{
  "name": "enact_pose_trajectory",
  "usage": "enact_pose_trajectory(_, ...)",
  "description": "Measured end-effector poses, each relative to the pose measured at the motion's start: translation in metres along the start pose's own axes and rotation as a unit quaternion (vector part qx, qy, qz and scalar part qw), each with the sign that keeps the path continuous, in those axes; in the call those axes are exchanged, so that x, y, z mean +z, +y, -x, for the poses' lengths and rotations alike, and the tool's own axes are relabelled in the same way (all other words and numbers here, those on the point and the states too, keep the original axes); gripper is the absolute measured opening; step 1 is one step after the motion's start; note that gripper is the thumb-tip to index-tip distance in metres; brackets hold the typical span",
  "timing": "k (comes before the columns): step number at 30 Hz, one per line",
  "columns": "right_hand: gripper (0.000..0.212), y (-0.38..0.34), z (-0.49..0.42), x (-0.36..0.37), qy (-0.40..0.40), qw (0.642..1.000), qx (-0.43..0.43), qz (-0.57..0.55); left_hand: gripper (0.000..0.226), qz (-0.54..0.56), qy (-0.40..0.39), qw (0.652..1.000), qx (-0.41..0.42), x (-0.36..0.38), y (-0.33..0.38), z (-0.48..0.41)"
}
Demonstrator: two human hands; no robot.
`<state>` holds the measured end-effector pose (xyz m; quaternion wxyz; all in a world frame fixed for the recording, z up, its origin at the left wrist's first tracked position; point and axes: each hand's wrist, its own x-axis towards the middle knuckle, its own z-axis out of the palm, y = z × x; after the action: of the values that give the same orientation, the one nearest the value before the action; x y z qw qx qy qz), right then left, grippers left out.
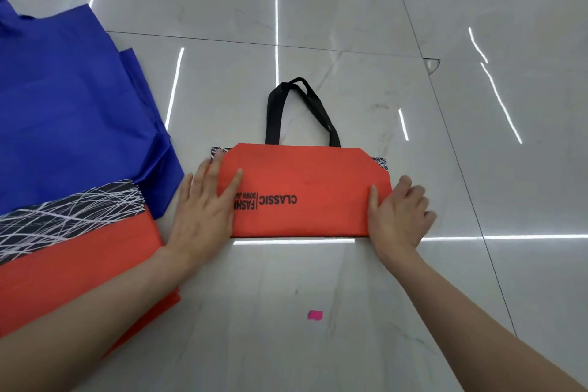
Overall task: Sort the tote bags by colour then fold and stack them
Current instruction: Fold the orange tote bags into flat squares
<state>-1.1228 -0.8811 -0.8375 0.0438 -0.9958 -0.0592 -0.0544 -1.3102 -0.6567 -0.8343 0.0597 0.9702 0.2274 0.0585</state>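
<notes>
Currently everything lies on the floor (350,9). Blue tote bags (63,105) are heaped unfolded at upper left of the frame. The red pile (79,264) sits lower left, just below the blue and partly under the left forearm, its black band with white scribble showing on top. The folded red tote bag (305,175) is at centre frame, lying flat, lettering upside down to the camera. The left hand (203,210) lies flat with straight fingers pressing the bag's left edge. The right hand (397,216) is at the right edge with its thumb on the red cloth; its fingers are bent at the edge and I cannot tell if they grip or only press. The black handles (273,111) stick out past the fold toward frame top.

Risks: the stiff cloth looks likely to spring open once pressure comes off. The loose handles could snag or leave the stack lumpy if not tucked in. The glossy tile could let the bag slide under a sideways push. The red pile overlaps the blue heap, so the colours could mix.

Floor: pale marble-look tiles with dark joints and bright strip-light reflections. A small pink scrap (315,315) lies at lower centre. No walls or furniture in view.
</notes>
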Motion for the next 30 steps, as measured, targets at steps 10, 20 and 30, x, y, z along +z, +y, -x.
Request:
enact_pose_trajectory(10, 0.051, -0.127, 0.063, 0.008, -0.051, 0.913, -0.389, -0.109, 0.047, 0.034, -0.030, 0.999, 0.007, 0.016, 0.012, -0.022)
enact_pose_trajectory(20, 0.055, -0.111, 0.051, 0.022, -0.145, 0.917, -0.362, -0.078, 0.062, 0.032, -0.056, 0.998, -0.021, 0.029, 0.009, -0.017)
enact_pose_trajectory(30, 0.056, -0.019, -0.018, 0.020, -0.114, 0.950, -0.289, -0.016, 0.063, 0.033, -0.061, 0.997, -0.023, 0.026, 0.010, -0.018)
